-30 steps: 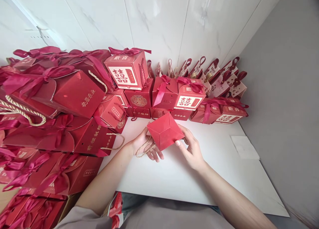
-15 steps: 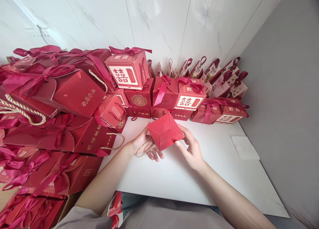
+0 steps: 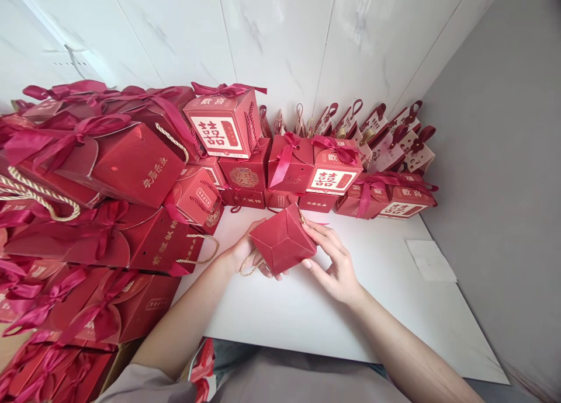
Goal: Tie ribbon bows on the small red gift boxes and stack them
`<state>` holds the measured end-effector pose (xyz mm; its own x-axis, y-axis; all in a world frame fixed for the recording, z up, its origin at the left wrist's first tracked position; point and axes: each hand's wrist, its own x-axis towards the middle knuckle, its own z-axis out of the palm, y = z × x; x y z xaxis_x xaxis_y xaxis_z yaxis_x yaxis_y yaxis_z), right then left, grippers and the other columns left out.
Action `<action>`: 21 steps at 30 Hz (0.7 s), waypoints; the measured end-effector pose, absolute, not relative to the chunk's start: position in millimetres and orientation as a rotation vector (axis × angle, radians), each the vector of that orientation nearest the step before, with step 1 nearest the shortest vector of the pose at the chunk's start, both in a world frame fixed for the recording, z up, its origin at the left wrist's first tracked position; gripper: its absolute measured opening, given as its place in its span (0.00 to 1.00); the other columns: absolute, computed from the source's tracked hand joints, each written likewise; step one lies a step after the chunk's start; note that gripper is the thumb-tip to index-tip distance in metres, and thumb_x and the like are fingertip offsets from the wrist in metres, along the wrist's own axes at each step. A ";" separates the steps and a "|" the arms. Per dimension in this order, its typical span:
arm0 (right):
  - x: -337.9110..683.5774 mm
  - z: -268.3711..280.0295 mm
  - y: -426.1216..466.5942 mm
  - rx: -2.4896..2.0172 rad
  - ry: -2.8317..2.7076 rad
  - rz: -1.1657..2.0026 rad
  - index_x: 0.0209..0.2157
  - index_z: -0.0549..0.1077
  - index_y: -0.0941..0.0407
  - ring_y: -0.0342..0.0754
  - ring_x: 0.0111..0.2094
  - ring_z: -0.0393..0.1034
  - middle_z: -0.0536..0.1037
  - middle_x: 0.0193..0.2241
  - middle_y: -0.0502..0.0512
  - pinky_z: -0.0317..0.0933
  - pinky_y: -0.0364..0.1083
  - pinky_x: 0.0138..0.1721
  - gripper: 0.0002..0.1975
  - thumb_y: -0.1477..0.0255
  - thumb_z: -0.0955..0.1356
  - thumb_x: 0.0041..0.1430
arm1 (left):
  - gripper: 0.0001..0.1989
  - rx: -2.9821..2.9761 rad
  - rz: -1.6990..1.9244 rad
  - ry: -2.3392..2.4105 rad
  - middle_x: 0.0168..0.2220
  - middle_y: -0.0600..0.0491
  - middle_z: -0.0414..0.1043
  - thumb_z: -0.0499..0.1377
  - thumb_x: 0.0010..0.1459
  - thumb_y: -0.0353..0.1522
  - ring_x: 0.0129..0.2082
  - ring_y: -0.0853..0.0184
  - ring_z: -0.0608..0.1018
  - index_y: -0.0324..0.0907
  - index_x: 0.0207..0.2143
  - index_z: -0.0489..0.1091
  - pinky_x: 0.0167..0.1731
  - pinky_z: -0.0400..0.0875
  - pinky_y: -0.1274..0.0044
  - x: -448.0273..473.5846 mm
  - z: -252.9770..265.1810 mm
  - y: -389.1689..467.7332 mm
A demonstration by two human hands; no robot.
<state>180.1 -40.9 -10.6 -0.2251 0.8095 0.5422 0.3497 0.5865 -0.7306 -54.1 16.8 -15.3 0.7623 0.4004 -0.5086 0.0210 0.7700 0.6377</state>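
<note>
"So, saw the red box [image 3: 283, 239] where, exactly?"

"Saw it held up above the worktop [image 3: 328, 327], between the left hand [image 3: 245, 248] and the right hand [image 3: 335, 266]. Noted it tilted, with a creased face turned toward the camera and seams meeting near the middle."

"And made out what of the left hand?"

"Found it grasping the box from the left side and from beneath — with fingers curled under, mostly hidden by the red card, and a few fingertips showing below the near edge. Noticed a gold cord handle [image 3: 249, 268] looping out beside those fingers, too."

"Then checked the right hand?"

"Checked, yes. Found it grasping the right-hand corner lightly, with the thumb low at the near edge and fingertips higher up. Glimpsed a pink ribbon end [image 3: 323, 223] just past the fingers; could not tell more about it."

"Looked further around?"

"Did. Saw a tall stack of red gift boxes [image 3: 131, 239] on the left, tied with magenta bows [image 3: 83, 125]. Spotted a pink box [image 3: 221, 122] with a large character on a white panel, sitting on top of other boxes. Saw more boxes lined up along the back, with small ribbon-looped packets [image 3: 385, 149] behind, near the pale marbled wall [image 3: 280, 35]."

"And on the right?"

"Spotted a white sheet [image 3: 432, 260] lying flat — close to the grey wall [image 3: 495, 157]."
</note>
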 end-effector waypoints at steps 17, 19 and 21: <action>176.9 -14.2 -43.2 -0.835 -1.848 0.345 0.59 0.64 0.50 0.58 0.53 0.68 0.71 0.53 0.63 0.68 0.59 0.50 0.30 0.79 0.71 0.57 | 0.30 0.486 0.732 0.893 0.33 0.47 0.81 0.50 0.60 0.52 0.24 0.60 0.80 0.39 0.50 0.71 0.18 0.75 0.73 -54.4 -20.7 17.5; 178.2 -14.3 -43.6 -0.854 -1.802 0.389 0.59 0.64 0.50 0.58 0.53 0.67 0.70 0.53 0.63 0.70 0.56 0.46 0.30 0.78 0.71 0.56 | 0.28 0.467 0.770 0.901 0.32 0.48 0.80 0.52 0.59 0.51 0.25 0.60 0.80 0.40 0.48 0.71 0.19 0.75 0.73 -55.2 -20.6 17.2; 179.9 -14.2 -43.5 -0.873 -1.765 0.442 0.59 0.62 0.49 0.57 0.50 0.68 0.69 0.52 0.63 0.71 0.53 0.40 0.30 0.76 0.71 0.57 | 0.29 0.488 0.769 0.897 0.34 0.48 0.81 0.52 0.58 0.52 0.28 0.58 0.81 0.40 0.49 0.71 0.20 0.75 0.73 -55.3 -20.4 16.5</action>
